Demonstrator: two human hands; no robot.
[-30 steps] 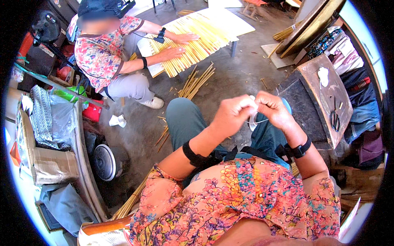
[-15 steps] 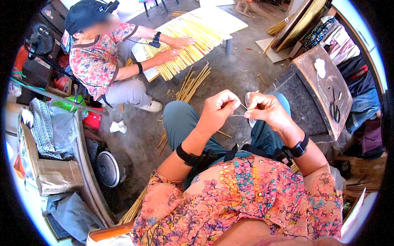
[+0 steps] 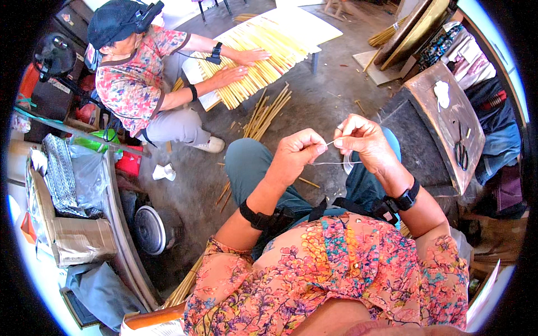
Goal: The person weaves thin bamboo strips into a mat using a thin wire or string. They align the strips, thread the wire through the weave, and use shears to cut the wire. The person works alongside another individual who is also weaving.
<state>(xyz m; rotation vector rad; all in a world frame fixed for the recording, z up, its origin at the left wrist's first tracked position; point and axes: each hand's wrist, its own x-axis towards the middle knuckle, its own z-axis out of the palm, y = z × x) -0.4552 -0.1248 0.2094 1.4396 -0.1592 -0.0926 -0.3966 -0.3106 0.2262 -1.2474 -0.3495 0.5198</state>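
white thread [image 3: 336, 163] | spans gap, left fingers [image 3: 319, 149] to right fingers [image 3: 343, 143] | pinched both ends

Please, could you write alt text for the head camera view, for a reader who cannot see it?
A person's left hand and right hand pinch thin white thread between them. At upper left, a co-worker's hands rest on yellow sticks spread over a white table; at right, black scissors lie on a brown board.
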